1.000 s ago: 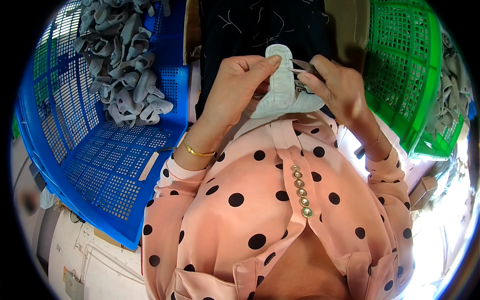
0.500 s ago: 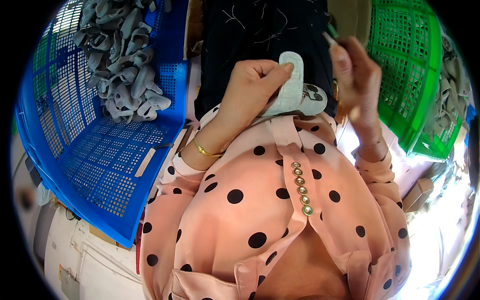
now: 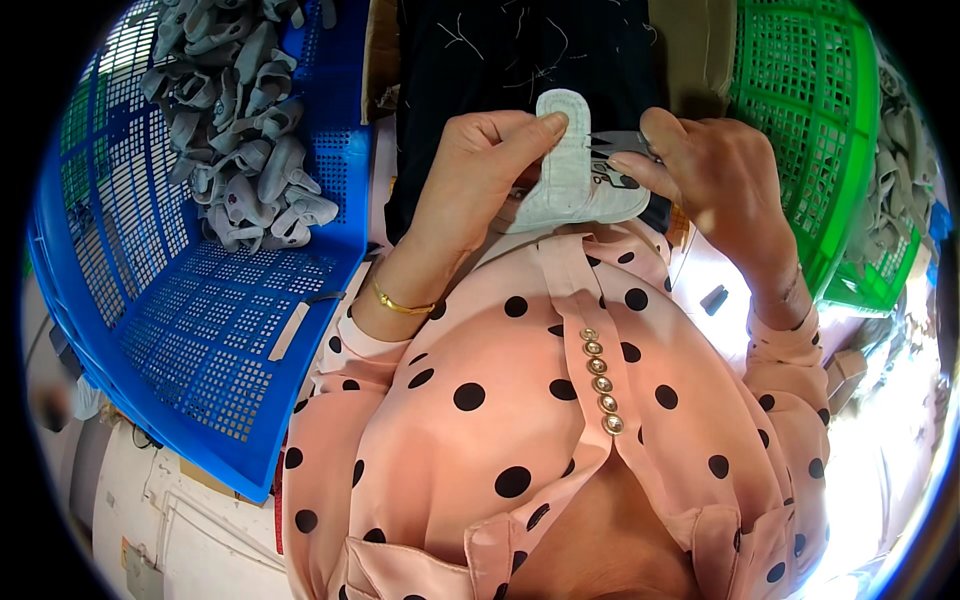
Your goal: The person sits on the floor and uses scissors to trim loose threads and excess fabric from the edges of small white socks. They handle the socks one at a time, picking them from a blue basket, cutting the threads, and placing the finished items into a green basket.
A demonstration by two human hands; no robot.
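Upper (image 3: 567, 190), pale soft cloth w/ a round-ended strap & stitched edge, is held up in front of the waist, over dark trousers (image 3: 500, 75) strewn w/ loose threads. Strap is pinched b/w thumb & fingers of L hand (image 3: 490, 170). Metal snips (image 3: 620, 141) are gripped in R hand (image 3: 715, 170); thin pointed blades are parted, tips right by strap's R edge, contact can't be told. Blue crate (image 3: 205, 345), perforated plastic, is seen at L, w/ curved grey pcs (image 3: 250, 150) heaped inside; green crate (image 3: 790, 130), lattice-walled, at R.
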